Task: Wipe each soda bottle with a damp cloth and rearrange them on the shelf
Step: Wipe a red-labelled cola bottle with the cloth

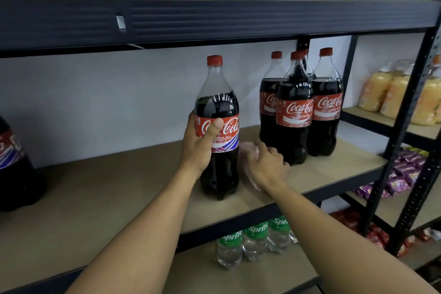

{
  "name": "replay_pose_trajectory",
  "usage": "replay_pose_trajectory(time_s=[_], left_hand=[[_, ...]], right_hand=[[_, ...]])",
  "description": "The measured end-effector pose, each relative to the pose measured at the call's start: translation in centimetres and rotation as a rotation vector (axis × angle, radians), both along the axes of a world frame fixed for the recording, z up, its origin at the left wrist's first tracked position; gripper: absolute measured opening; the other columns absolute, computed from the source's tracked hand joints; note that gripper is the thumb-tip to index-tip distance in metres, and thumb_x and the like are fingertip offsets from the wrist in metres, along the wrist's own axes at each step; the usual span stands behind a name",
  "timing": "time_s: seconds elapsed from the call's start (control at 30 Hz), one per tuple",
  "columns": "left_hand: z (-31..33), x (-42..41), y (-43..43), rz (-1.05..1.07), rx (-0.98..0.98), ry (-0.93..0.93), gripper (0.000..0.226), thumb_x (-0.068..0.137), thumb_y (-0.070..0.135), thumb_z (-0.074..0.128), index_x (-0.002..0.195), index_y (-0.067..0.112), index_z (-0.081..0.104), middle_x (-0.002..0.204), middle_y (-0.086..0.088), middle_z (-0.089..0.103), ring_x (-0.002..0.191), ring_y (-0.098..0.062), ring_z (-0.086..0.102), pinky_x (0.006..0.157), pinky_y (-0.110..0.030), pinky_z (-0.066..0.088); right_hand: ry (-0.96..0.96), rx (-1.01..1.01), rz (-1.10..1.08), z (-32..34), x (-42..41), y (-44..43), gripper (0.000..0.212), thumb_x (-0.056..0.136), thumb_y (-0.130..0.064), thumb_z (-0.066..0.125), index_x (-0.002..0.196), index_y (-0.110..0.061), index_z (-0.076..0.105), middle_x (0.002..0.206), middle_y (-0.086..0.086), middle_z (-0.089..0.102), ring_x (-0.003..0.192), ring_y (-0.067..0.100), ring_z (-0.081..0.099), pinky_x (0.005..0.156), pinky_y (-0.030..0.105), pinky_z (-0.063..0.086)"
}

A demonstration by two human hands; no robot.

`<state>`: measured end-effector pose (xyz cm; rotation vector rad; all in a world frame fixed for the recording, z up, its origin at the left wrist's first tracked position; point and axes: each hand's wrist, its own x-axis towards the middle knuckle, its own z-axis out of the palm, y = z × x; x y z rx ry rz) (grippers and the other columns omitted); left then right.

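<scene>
left hand (199, 148) grips the cola bottle (218, 107); right hand (267, 167) clutches a pink cloth (248, 148). bottle upright, cap up, near front edge of shelf (95, 188).

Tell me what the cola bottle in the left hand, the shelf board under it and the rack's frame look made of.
The cola bottle: clear glossy plastic, judging by the see-through neck and bright highlights. The shelf board: matte tan, probably pressed-wood board; no grain shows. The frame: dark, likely painted metal, given the punched holes in its uprights.
</scene>
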<state>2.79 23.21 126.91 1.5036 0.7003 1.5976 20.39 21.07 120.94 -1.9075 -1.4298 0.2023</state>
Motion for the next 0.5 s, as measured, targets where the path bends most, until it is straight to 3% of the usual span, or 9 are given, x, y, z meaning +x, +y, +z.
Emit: replay_pose_trajectory(time_s=[0.07, 0.17, 0.27, 0.33, 0.4, 0.5], left_hand=[[0.0, 0.0, -0.1, -0.004, -0.003, 0.003, 0.093, 0.066, 0.071, 0.083, 0.14, 0.023, 0.056, 0.126, 0.001, 0.073, 0.113, -0.021, 0.072, 0.096, -0.04, 0.06], [0.0, -0.2, -0.3, 0.01, -0.002, 0.025, 0.104, 0.062, 0.082, 0.079, 0.145, 0.026, 0.051, 0.131, 0.003, 0.07, 0.117, -0.019, 0.071, 0.096, -0.038, 0.059], [-1.2, -0.6, -0.5, 0.027, 0.013, 0.102, 0.095, 0.067, 0.086, 0.072, 0.145, 0.042, 0.041, 0.132, 0.018, 0.066, 0.122, -0.013, 0.066, 0.1, -0.034, 0.057], [-2.4, -1.1, -0.9, 0.045, 0.002, 0.182, 0.095, 0.066, 0.089, 0.069, 0.144, 0.049, 0.033, 0.129, 0.029, 0.063, 0.123, -0.001, 0.063, 0.1, -0.025, 0.054], [-3.3, -1.8, -1.3, 0.046, -0.003, 0.264, 0.098, 0.069, 0.087, 0.068, 0.148, 0.048, 0.026, 0.134, 0.027, 0.059, 0.121, 0.008, 0.06, 0.099, -0.019, 0.052], [-3.5, -2.8, -1.9, 0.041, -0.008, 0.325, 0.081, 0.081, 0.073, 0.068, 0.145, 0.05, 0.024, 0.133, 0.022, 0.057, 0.113, 0.015, 0.06, 0.087, -0.01, 0.051]], right_hand=[[0.046, 0.114, 0.002, -0.1, -0.2, -0.4, 0.057, 0.104, -0.064, 0.034, 0.145, -0.031, 0.056, 0.151, 0.007, 0.053, 0.142, 0.031, 0.043, 0.117, 0.055, 0.028], [0.352, 0.299, 0.312, 0.6, -1.6, -1.6, 0.074, 0.096, -0.082, 0.032, 0.147, -0.032, 0.054, 0.145, -0.006, 0.061, 0.135, 0.014, 0.054, 0.114, 0.044, 0.042], [0.545, 0.261, 0.544, 0.7, -3.4, -2.6, 0.063, 0.099, -0.066, 0.049, 0.153, -0.035, 0.044, 0.141, -0.021, 0.059, 0.131, -0.007, 0.053, 0.109, 0.022, 0.044], [0.587, 0.307, 0.548, 0.2, -4.0, -2.7, 0.061, 0.1, -0.059, 0.053, 0.155, -0.033, 0.043, 0.142, -0.023, 0.059, 0.132, -0.008, 0.052, 0.111, 0.022, 0.043], [0.599, 0.333, 0.542, 0.1, -4.3, -2.5, 0.063, 0.1, -0.06, 0.054, 0.156, -0.032, 0.043, 0.145, -0.02, 0.058, 0.134, -0.006, 0.051, 0.114, 0.026, 0.042], [0.604, 0.331, 0.524, 0.0, -4.5, -2.3, 0.068, 0.098, -0.066, 0.056, 0.156, -0.035, 0.041, 0.144, -0.02, 0.058, 0.134, -0.005, 0.051, 0.113, 0.028, 0.044]])
